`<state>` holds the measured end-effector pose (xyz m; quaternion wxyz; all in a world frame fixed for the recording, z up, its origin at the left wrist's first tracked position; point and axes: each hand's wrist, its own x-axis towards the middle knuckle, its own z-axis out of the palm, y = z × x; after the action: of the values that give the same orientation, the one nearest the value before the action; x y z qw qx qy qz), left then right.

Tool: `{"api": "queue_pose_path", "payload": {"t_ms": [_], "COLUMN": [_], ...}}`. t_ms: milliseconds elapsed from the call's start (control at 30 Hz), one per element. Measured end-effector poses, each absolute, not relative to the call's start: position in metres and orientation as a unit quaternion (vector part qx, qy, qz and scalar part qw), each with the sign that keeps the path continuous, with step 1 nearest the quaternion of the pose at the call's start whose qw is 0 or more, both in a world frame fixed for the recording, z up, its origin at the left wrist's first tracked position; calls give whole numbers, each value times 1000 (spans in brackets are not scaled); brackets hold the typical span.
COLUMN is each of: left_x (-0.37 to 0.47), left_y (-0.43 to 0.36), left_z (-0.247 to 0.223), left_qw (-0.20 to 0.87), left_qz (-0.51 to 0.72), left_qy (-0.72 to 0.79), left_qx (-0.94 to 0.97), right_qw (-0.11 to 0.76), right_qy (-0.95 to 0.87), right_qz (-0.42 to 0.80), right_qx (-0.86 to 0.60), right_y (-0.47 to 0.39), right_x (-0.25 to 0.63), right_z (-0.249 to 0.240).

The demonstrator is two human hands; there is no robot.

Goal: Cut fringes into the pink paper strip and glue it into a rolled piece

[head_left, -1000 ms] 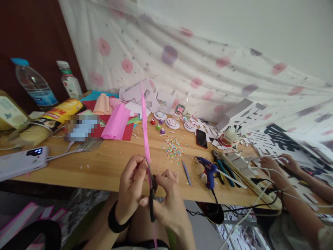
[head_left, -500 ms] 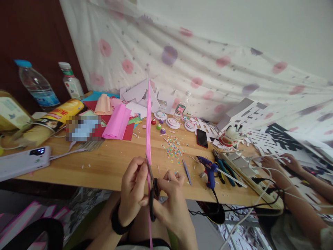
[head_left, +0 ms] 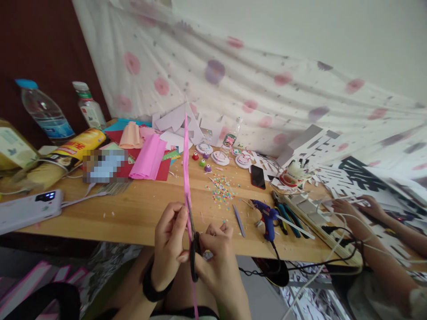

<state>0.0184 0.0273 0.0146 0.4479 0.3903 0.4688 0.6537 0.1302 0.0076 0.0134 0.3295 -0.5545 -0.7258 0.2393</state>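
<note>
A long, narrow pink paper strip (head_left: 186, 164) stands up from my left hand (head_left: 171, 242), which pinches it between thumb and fingers. A thin end of the strip hangs down over my lap. My right hand (head_left: 218, 253) grips the black handles of a pair of scissors (head_left: 193, 262). The blades point away from me and lie along the strip, right beside my left fingertips. Whether the blades are fully closed is hard to make out. Both hands are just over the front edge of the wooden table (head_left: 133, 222).
A blue glue gun (head_left: 267, 218), pliers (head_left: 291, 220) and purple tweezers (head_left: 239, 221) lie right of my hands. Colourful confetti bits (head_left: 223, 189) are scattered ahead. Pink crepe paper (head_left: 148, 158) lies left. A co-worker's hands (head_left: 350, 211) are at far right, near a power strip (head_left: 316, 226).
The strip's upper part has shifted slightly left and its top sits a little lower. The scissors have moved slightly left and tilt differently. Both hands keep their holds.
</note>
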Motion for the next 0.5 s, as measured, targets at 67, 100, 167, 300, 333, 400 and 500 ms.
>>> {"api": "queue_pose_path", "payload": {"t_ms": [67, 100, 167, 300, 333, 400, 500], "left_x": [18, 18, 18, 17, 17, 16, 17], "left_y": [28, 27, 26, 25, 25, 25, 25], "left_z": [14, 14, 14, 13, 13, 13, 12], "left_qw": [442, 435, 418, 416, 421, 433, 452], "left_qz": [648, 645, 642, 644, 642, 636, 633], "left_qy": [470, 469, 464, 441, 437, 430, 425], "left_qx": [405, 418, 445, 467, 469, 472, 462], "right_qw": [325, 324, 330, 342, 341, 336, 332], "right_qy": [-720, -716, -706, -695, -696, -701, -705], "right_qz": [256, 264, 276, 286, 287, 287, 288], "right_qx": [-557, -559, -563, -564, -563, -560, -557], "right_y": [7, 7, 7, 9, 9, 10, 11], "right_x": [130, 130, 130, 134, 135, 136, 135], "right_z": [15, 16, 20, 26, 26, 26, 23]}}
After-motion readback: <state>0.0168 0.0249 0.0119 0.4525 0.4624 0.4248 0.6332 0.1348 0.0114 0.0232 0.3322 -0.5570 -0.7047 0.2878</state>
